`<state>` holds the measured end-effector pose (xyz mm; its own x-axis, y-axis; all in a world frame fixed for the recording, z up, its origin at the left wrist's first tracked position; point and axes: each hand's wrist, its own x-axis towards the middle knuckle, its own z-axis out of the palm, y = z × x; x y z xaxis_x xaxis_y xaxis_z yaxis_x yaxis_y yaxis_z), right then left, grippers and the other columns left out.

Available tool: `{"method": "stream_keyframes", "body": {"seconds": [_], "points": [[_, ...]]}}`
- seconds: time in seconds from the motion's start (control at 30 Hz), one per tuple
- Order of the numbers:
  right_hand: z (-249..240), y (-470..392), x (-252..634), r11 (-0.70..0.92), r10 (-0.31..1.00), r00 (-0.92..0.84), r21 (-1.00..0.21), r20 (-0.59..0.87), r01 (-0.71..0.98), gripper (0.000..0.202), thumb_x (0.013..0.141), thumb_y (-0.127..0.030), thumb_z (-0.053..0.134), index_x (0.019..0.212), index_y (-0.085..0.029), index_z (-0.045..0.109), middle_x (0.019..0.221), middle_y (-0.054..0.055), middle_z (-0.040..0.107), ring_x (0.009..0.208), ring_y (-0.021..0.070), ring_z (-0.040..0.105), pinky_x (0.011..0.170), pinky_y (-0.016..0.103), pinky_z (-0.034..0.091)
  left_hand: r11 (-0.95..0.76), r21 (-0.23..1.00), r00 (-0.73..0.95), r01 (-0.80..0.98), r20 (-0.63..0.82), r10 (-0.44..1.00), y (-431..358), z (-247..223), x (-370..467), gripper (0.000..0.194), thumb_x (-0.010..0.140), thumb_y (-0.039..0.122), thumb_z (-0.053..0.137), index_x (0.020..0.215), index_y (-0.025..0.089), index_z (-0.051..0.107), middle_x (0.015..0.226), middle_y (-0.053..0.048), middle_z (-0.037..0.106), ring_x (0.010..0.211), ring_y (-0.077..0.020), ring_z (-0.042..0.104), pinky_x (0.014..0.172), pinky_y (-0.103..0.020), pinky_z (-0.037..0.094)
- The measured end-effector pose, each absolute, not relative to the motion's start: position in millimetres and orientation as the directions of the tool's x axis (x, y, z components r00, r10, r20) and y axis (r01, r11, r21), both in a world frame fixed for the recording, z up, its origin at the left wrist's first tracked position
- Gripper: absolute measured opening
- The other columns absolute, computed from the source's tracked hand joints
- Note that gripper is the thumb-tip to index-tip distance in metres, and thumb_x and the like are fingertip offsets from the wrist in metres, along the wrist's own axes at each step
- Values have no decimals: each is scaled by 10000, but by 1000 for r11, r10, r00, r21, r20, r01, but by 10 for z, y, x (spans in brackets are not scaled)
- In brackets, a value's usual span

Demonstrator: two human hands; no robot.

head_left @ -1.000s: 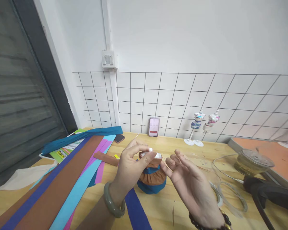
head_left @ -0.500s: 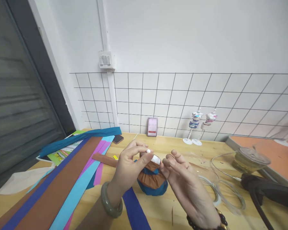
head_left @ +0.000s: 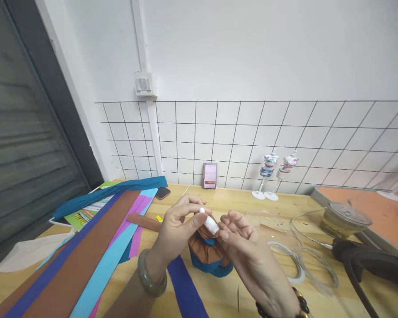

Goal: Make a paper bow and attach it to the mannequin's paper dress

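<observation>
Left hand (head_left: 177,224) pinches the form (head_left: 204,249) by its white top (head_left: 210,224), right hand (head_left: 248,249) its edge; it tilts between them over the counter (head_left: 222,293), cloth (head_left: 207,266) already on below, top yet bare.

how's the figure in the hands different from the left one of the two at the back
The held figure wears a gathered brown-and-teal skirt; the back figure shows blue-marked white, no skirt. The left hand grips the held figure near its top; the back figure stands unheld on a round white base. Both have a white knob on top.
</observation>
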<state>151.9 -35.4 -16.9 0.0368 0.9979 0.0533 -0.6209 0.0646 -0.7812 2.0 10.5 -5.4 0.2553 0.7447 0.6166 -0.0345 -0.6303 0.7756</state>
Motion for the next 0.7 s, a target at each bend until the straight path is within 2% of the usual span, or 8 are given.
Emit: {"method": "stream_keyframes", "body": {"seconds": [0.13,0.23,0.47,0.7], "points": [[-227,-358,1554,201,979,62,-886,193,-417,253,655,-212,747,855,-232,592,748,-26,573,684,108,565,589,205,496,-626,779,244,-28,613,752,114,-62,18,226,807,373,564,796,187,692,873,-79,573,973,-229,541,887,-391,427],[-241,-364,1573,226,974,39,-921,225,-318,261,672,-227,738,888,-245,593,774,-25,568,678,112,552,554,208,491,-620,783,253,-44,609,752,102,-51,20,208,810,356,565,800,192,692,868,-76,576,973,-224,542,885,-388,427],[-200,-363,1543,223,973,11,-927,230,-303,266,647,-246,753,872,-244,611,767,-19,595,637,112,548,516,207,476,-618,784,246,-51,610,753,82,-30,29,210,809,356,564,803,197,700,862,-73,579,964,-224,549,880,-390,431],[-231,-347,1563,238,971,40,-922,237,-305,260,644,-257,754,867,-230,622,770,-7,613,737,142,583,664,253,494,-616,787,249,-39,605,757,93,-42,22,220,808,364,563,800,194,703,857,-77,581,971,-230,544,890,-393,434]]}}
